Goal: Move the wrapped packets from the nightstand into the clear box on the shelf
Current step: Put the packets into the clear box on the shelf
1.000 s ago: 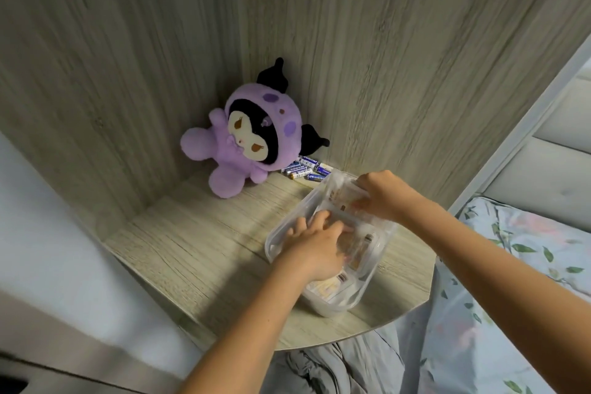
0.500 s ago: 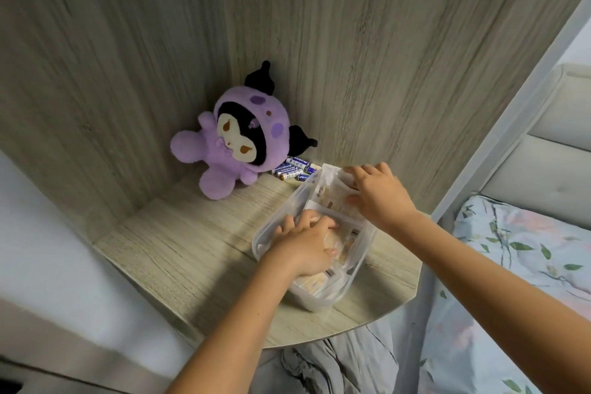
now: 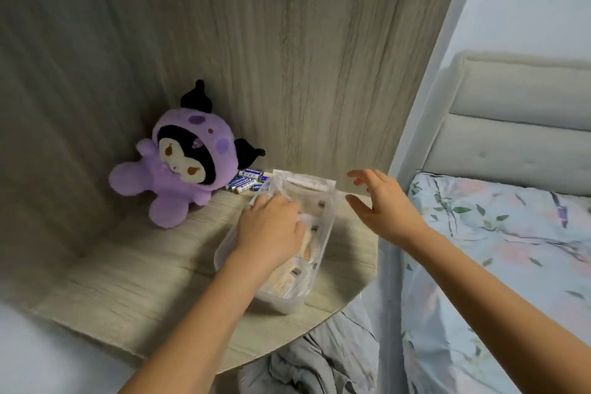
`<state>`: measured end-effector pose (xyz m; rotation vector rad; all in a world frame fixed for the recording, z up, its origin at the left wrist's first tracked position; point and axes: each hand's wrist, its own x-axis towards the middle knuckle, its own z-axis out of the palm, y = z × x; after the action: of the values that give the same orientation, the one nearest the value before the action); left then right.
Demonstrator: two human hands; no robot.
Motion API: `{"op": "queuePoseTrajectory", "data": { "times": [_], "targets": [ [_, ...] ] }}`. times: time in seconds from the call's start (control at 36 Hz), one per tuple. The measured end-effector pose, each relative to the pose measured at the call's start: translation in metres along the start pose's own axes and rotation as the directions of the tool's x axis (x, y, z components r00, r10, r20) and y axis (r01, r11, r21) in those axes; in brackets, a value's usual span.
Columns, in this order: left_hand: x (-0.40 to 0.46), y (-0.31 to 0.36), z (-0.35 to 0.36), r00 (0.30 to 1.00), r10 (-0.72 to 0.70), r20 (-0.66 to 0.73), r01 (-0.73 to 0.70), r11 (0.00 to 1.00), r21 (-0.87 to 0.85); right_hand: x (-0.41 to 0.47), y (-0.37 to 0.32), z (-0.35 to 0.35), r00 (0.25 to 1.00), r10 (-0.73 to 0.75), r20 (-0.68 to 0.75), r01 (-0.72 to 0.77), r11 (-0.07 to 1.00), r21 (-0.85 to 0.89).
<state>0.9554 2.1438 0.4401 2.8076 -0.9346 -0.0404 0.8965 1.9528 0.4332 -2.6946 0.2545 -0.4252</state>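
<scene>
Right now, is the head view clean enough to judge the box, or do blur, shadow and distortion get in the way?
Head view: dim, soft light; the left hand hides much of the clear box, whose packets look smeared and unreadable. Wide-angle bending curves the wood panels. Right hand's fingertips are slightly motion-blurred. No strong glare.

The single head-worn camera is looking forward and steeply down, at close range, onto the shelf [image 3: 134, 281], with the bed [image 3: 499, 233] lying at right.

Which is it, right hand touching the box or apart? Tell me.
Apart. The head view shows the right hand open beside the clear box, shelf visible between.
</scene>
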Motion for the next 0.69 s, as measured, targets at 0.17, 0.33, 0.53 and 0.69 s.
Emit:
{"op": "queuePoseTrajectory", "data": {
  "times": [0.17, 0.33, 0.53, 0.69],
  "targets": [
    [0.0, 0.042, -0.007, 0.923, 0.31, -0.229, -0.36, 0.907, -0.219, -0.078, 0.008, -0.021, 0.951, 0.276, -0.138, -0.279, 0.96, 0.002],
    [-0.035, 0.134, 0.008, 0.754, 0.657, -0.023, -0.647, 0.734, -0.206, -0.202, 0.022, -0.054, 0.814, 0.534, -0.227, -0.561, 0.824, -0.074],
    [-0.115, 0.247, 0.065, 0.415, 0.872, 0.26, -0.867, 0.466, -0.179, -0.407, 0.01, -0.11, 0.432, 0.847, -0.311, -0.9, 0.427, -0.087],
    [-0.25, 0.342, 0.095, 0.079, 0.939, 0.336, -0.97, 0.15, -0.192, -0.585, -0.044, -0.129, 0.03, 0.927, -0.375, -0.996, 0.061, 0.072]
  ]
}}
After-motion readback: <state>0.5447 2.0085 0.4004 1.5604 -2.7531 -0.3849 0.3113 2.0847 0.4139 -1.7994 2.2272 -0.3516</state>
